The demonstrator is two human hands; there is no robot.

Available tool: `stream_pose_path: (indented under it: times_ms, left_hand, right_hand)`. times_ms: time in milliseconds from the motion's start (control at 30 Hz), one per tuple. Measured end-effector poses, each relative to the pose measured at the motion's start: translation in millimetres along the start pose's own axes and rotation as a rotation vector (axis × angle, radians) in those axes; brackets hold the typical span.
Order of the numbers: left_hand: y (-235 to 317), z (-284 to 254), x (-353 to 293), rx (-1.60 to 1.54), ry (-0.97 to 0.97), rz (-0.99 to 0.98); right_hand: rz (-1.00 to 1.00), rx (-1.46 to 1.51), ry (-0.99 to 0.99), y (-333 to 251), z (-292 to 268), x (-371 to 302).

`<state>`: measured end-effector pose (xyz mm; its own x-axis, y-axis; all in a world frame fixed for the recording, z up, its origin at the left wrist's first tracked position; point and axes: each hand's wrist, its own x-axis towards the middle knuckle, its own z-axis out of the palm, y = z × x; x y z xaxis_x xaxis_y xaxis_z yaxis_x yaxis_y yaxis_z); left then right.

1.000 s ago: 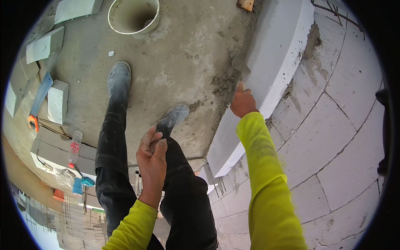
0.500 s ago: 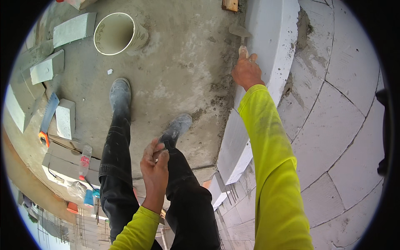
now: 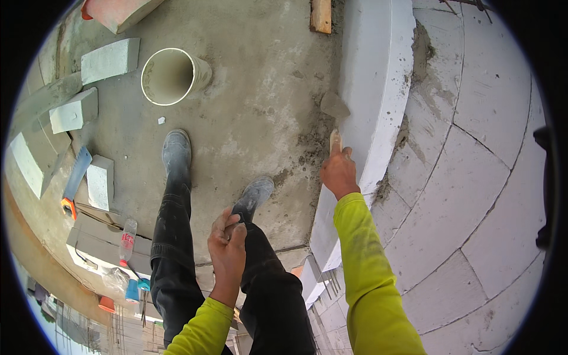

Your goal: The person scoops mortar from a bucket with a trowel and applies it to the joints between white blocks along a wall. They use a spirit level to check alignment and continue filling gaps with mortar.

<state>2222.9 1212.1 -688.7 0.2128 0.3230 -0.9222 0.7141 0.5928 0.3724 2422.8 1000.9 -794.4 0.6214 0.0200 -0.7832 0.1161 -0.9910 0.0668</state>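
My right hand (image 3: 339, 173) is closed around the pale handle of a trowel (image 3: 335, 105). Its grey blade points away from me, over the edge between the floor and a long white block (image 3: 370, 71). Whether the blade touches either surface, I cannot tell. In front of my right thigh, my left hand (image 3: 228, 255) is loosely curled, thumb close to the fingers, and nothing shows in it. Grey mortar smears (image 3: 421, 53) mark the wall of pale blocks (image 3: 455, 183) to the right.
A white bucket (image 3: 207, 72) stands on the concrete floor (image 3: 254, 89) ahead. Cut blocks (image 3: 110, 61), a handsaw (image 3: 77, 171) and a plastic bottle (image 3: 128, 239) lie to the left. A wooden piece (image 3: 320, 16) sits at the far end. My boots (image 3: 177, 151) are on the floor.
My right hand has drawn the trowel nearer to me and slightly left, along the long block. The left hand stays curled. The whole view has shifted, with the floor objects now lower.
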Motion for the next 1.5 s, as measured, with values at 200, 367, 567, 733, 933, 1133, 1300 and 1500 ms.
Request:
stream_pose_path:
  times_ms: [200, 367, 567, 733, 933, 1133, 1300, 1500]
  left_hand:
    - [-9.5, -12.3, 4.5, 0.13, 0.017, 0.048]
    - [-17.3, -11.6, 3.1, 0.168, 0.011, 0.024]
    - [-24.3, -17.4, 2.4, 0.251, 0.003, 0.061]
    - [-36.8, -13.2, 1.0, 0.323, -0.025, 0.079]
    - [-55.1, -10.0, -6.6, 0.391, -0.063, 0.074]
    - [-58.2, -5.5, -9.7, 0.37, -0.075, 0.057]
    - [-64.0, -3.7, -7.7, 0.413, -0.108, 0.045]
    - [-60.1, -13.3, -1.9, 0.474, -0.081, 0.044]
  right_hand:
    - [-0.023, -0.089, 0.082, -16.3, -30.0, 88.2]
    - [0.073, 0.001, -0.069, 39.1, 84.1, -20.2]
    - [0.251, 0.097, -0.278, 77.4, 175.4, -127.9]
    - [0.233, 0.157, -0.152, 74.7, 159.1, -145.2]
    - [0.127, 0.206, 0.049, 62.8, 137.7, -63.2]
    - [0.424, 0.323, -0.234, 80.3, 217.2, -152.8]
    - [0.319, 0.383, -0.1, 67.9, 180.3, -156.6]
    - [0.253, 0.391, 0.002, 64.2, 165.7, -76.5]
